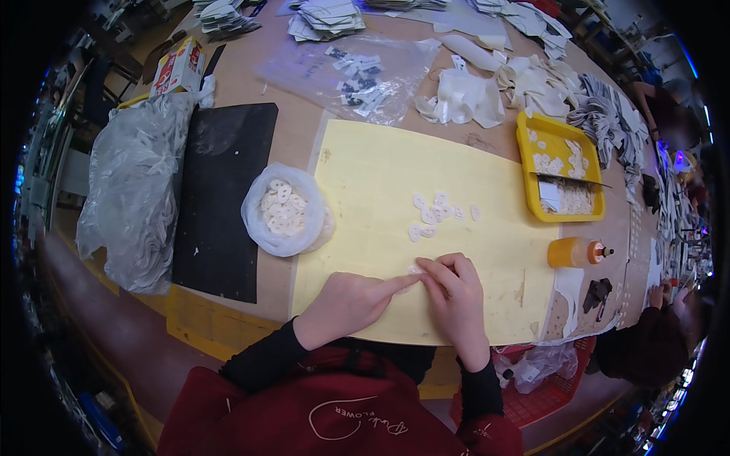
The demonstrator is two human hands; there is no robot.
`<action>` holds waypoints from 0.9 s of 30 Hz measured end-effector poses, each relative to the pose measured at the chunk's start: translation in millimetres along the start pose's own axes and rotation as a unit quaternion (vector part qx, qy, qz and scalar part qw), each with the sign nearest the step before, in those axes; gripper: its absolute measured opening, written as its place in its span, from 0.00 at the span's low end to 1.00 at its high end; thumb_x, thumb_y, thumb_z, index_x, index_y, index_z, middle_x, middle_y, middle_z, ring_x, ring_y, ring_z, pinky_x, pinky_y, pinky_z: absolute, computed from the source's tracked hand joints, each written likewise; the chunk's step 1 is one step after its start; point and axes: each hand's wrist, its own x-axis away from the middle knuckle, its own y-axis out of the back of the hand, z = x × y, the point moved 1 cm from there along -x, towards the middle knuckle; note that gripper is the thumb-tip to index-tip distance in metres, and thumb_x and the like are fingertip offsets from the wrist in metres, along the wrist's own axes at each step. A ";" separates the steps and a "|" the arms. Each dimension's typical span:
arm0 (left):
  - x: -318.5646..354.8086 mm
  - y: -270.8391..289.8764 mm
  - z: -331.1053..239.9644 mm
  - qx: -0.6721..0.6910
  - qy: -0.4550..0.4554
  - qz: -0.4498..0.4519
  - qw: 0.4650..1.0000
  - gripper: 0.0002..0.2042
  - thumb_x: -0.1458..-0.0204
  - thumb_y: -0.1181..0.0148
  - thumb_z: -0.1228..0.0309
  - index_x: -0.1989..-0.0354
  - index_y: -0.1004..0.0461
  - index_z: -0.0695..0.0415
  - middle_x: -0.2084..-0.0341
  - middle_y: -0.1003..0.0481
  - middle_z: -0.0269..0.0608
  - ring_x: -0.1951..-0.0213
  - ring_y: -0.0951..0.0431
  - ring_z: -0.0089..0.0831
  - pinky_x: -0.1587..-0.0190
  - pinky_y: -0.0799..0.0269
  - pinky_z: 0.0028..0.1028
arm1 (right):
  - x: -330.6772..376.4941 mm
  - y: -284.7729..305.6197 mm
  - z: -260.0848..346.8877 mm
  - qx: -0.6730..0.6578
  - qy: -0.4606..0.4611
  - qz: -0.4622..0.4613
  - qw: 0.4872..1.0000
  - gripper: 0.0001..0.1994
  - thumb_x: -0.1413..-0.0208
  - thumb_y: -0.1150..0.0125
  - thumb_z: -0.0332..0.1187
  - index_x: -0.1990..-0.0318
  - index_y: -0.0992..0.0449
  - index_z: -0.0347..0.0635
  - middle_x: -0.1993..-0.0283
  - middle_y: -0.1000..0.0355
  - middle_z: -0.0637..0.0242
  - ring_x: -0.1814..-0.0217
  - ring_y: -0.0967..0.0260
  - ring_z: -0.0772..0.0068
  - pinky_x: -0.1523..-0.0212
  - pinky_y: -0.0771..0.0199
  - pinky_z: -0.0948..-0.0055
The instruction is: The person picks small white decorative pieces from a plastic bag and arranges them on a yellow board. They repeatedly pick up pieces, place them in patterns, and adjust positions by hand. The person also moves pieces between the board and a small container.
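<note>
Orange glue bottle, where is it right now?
In the head view, the orange glue bottle lies on its side at the table's right, just below the yellow tray, beside the yellow mat.

A small white piece (415, 270) sits right at the near edge of the pale yellow sheet (380, 175), flat on the surface and pinned between two sets of fingertips, so its outline is mostly hidden. It looks thin and pale, too small to read in detail. Just beyond it, further up the sheet, a loose cluster of white pieces (437, 213) lies scattered flat, each a little rounded shape, some touching, some apart. The sheet itself lies flat on the table, faint grid lines across it, its near edge curling slightly.
</note>
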 end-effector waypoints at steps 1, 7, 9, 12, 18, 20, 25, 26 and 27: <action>0.0 -0.1 2.9 -0.002 -0.020 -0.001 1.000 0.08 0.42 0.37 0.64 0.56 0.20 0.48 0.86 0.27 0.37 0.83 0.25 0.37 0.80 0.32 0.35 | -0.1 0.4 1.0 -0.003 -0.006 0.000 1.000 0.10 0.48 0.31 0.24 0.57 0.16 0.44 0.64 0.31 0.66 0.63 0.32 0.64 0.61 0.30 0.65; -2.3 -3.2 8.7 -0.034 -0.014 0.008 0.999 0.10 0.42 0.34 0.63 0.55 0.17 0.49 0.82 0.23 0.37 0.81 0.22 0.35 0.78 0.30 0.33 | 4.6 0.1 -2.8 0.040 0.008 -0.013 0.999 0.11 0.49 0.30 0.22 0.57 0.17 0.39 0.64 0.30 0.62 0.63 0.30 0.61 0.63 0.28 0.65; -3.8 -1.2 7.1 -0.030 -0.004 0.000 1.000 0.09 0.42 0.34 0.63 0.55 0.17 0.49 0.82 0.22 0.37 0.80 0.22 0.36 0.78 0.30 0.33 | 6.2 3.4 -2.9 0.025 -0.005 -0.015 1.000 0.09 0.49 0.29 0.25 0.59 0.18 0.40 0.63 0.30 0.64 0.62 0.30 0.61 0.62 0.29 0.64; -2.8 0.4 5.2 -0.014 -0.007 -0.024 1.000 0.07 0.39 0.38 0.61 0.60 0.20 0.50 0.85 0.25 0.37 0.82 0.23 0.37 0.80 0.30 0.35 | 0.5 7.8 1.8 0.008 0.008 -0.004 1.000 0.08 0.49 0.28 0.27 0.62 0.20 0.41 0.62 0.30 0.65 0.61 0.31 0.60 0.61 0.30 0.62; 1.8 -14.8 2.9 -0.001 0.001 -0.073 0.997 0.09 0.43 0.33 0.61 0.59 0.17 0.51 0.77 0.20 0.38 0.79 0.21 0.36 0.77 0.29 0.33 | -2.3 -1.9 2.4 0.042 0.029 -0.006 0.999 0.08 0.49 0.28 0.28 0.61 0.20 0.41 0.61 0.30 0.63 0.59 0.30 0.59 0.60 0.29 0.62; 4.4 -15.4 -1.1 -0.013 0.014 -0.059 0.998 0.10 0.43 0.32 0.62 0.58 0.17 0.52 0.78 0.20 0.38 0.79 0.21 0.36 0.77 0.28 0.32 | -1.8 -2.8 1.2 0.040 0.018 -0.014 0.999 0.09 0.49 0.28 0.28 0.61 0.20 0.41 0.60 0.30 0.63 0.59 0.30 0.59 0.60 0.29 0.62; 5.5 -4.3 -8.1 0.007 0.034 -0.064 0.997 0.09 0.40 0.36 0.62 0.57 0.20 0.52 0.78 0.21 0.37 0.79 0.21 0.36 0.77 0.28 0.33 | -0.8 2.6 -3.2 -0.014 -0.015 -0.022 1.000 0.08 0.49 0.28 0.28 0.62 0.19 0.40 0.59 0.29 0.62 0.58 0.29 0.59 0.58 0.28 0.62; 5.5 -2.9 -8.6 0.006 0.039 -0.056 0.998 0.09 0.40 0.36 0.62 0.56 0.19 0.52 0.78 0.21 0.38 0.79 0.21 0.37 0.77 0.28 0.33 | -0.6 4.4 -3.9 -0.006 -0.014 -0.019 1.000 0.08 0.49 0.28 0.28 0.61 0.19 0.40 0.59 0.29 0.62 0.58 0.29 0.59 0.58 0.28 0.63; 5.5 -2.6 -8.6 0.004 0.045 -0.048 0.998 0.09 0.40 0.36 0.63 0.56 0.19 0.52 0.78 0.21 0.38 0.79 0.21 0.37 0.77 0.28 0.33 | -0.2 6.1 -4.4 0.002 -0.013 -0.017 1.000 0.08 0.49 0.28 0.27 0.61 0.19 0.40 0.59 0.28 0.62 0.58 0.29 0.59 0.58 0.28 0.63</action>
